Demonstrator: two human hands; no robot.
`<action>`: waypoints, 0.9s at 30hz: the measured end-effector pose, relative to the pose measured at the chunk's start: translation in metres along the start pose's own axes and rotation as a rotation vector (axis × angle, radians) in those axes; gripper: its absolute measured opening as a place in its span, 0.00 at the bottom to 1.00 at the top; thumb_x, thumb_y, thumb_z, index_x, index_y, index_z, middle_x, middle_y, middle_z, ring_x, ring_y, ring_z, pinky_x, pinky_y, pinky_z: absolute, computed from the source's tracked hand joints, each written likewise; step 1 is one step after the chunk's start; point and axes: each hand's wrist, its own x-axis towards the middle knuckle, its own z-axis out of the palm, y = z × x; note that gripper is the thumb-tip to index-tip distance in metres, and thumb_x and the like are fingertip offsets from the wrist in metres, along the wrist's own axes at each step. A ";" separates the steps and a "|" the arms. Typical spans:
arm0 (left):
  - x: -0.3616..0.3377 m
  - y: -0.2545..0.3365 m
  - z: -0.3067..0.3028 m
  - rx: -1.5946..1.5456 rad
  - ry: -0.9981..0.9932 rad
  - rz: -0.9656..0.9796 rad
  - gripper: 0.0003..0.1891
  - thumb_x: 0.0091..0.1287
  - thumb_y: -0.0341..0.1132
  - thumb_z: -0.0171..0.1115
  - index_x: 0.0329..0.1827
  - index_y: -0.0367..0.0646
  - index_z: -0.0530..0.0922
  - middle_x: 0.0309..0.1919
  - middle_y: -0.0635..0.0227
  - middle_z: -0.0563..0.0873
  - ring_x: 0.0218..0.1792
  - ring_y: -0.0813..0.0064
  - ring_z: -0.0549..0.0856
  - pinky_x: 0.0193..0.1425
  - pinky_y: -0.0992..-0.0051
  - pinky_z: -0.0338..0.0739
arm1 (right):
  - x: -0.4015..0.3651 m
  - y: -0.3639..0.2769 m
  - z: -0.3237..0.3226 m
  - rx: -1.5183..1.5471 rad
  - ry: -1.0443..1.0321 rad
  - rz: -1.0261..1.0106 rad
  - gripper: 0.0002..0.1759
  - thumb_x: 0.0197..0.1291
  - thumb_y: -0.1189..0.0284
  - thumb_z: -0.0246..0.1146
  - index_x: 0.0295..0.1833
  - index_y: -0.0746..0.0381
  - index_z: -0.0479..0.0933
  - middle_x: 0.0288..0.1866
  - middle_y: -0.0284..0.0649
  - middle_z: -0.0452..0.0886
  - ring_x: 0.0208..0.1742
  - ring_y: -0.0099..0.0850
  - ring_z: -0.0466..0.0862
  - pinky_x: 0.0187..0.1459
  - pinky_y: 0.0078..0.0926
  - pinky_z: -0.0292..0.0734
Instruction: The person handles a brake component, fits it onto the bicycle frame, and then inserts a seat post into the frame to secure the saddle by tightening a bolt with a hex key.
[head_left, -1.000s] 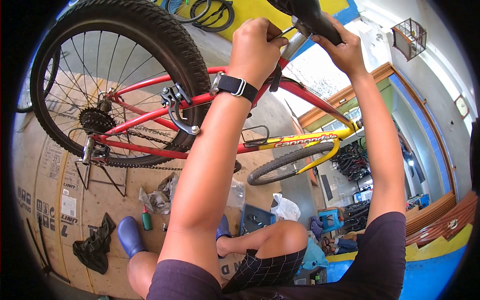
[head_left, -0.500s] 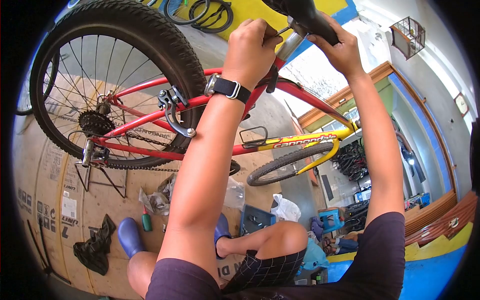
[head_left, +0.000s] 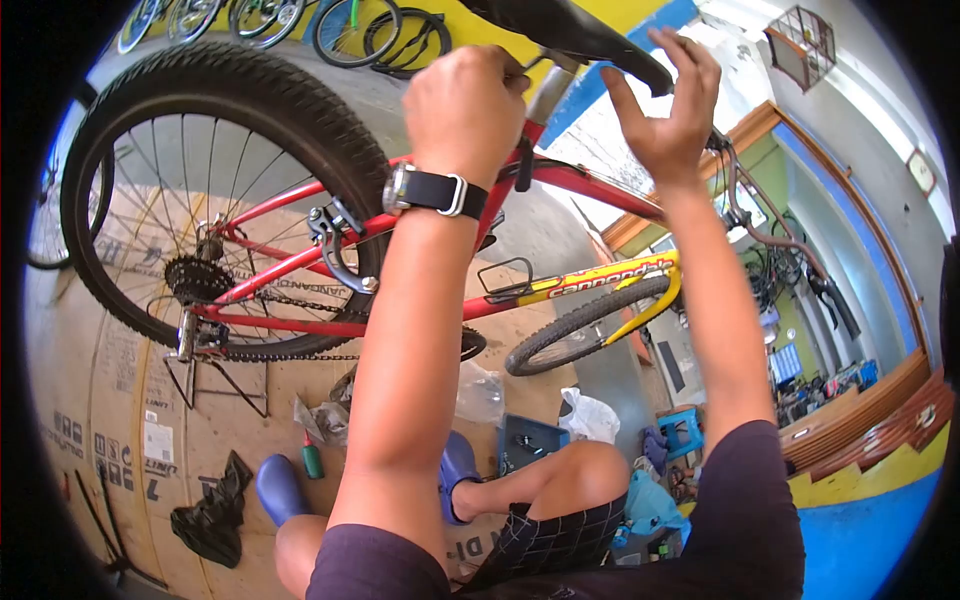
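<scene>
A red and yellow bicycle (head_left: 560, 175) stands in front of me, with its black saddle (head_left: 575, 35) at the top of the view. My left hand (head_left: 465, 115), wearing a wristwatch, is closed round a thin dark hex key (head_left: 537, 62) just under the saddle, beside the top of the silver seatpost (head_left: 550, 92). Most of the key is hidden by the fingers. To the right, my right hand (head_left: 660, 115) is open, its thumb and fingers spread around the saddle's tip without gripping it.
Below, flattened cardboard (head_left: 120, 370) carries a green bottle (head_left: 312, 460), a dark cloth (head_left: 215, 510) and a blue tray (head_left: 530, 440). A white plastic bag (head_left: 590, 415) and a blue stool (head_left: 682, 432) are to the right. Several bicycles line the back wall.
My right hand has let go of the saddle and spread its fingers. My left hand stays closed at the seatpost top, now lower and further left in the view, which has shifted.
</scene>
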 end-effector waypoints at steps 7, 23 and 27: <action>0.019 0.010 -0.011 0.150 -0.183 0.054 0.10 0.56 0.41 0.71 0.39 0.50 0.91 0.35 0.59 0.91 0.39 0.52 0.89 0.45 0.59 0.82 | -0.066 -0.160 -0.016 1.283 -0.336 1.489 0.22 0.74 0.61 0.61 0.61 0.69 0.77 0.44 0.42 0.86 0.34 0.26 0.86 0.37 0.23 0.82; 0.023 0.006 -0.007 0.177 -0.120 0.154 0.08 0.53 0.35 0.71 0.35 0.46 0.90 0.33 0.54 0.90 0.37 0.52 0.90 0.45 0.59 0.86 | -0.034 -0.187 0.034 0.928 -0.180 1.283 0.14 0.63 0.78 0.64 0.54 0.72 0.77 0.35 0.47 0.86 0.32 0.41 0.87 0.35 0.38 0.84; 0.021 0.008 -0.006 0.191 -0.127 0.124 0.08 0.54 0.35 0.71 0.36 0.47 0.90 0.33 0.56 0.90 0.37 0.50 0.89 0.45 0.58 0.85 | -0.029 -0.172 0.037 0.538 -0.223 0.841 0.09 0.58 0.78 0.66 0.41 0.71 0.76 0.40 0.59 0.82 0.35 0.52 0.84 0.36 0.41 0.79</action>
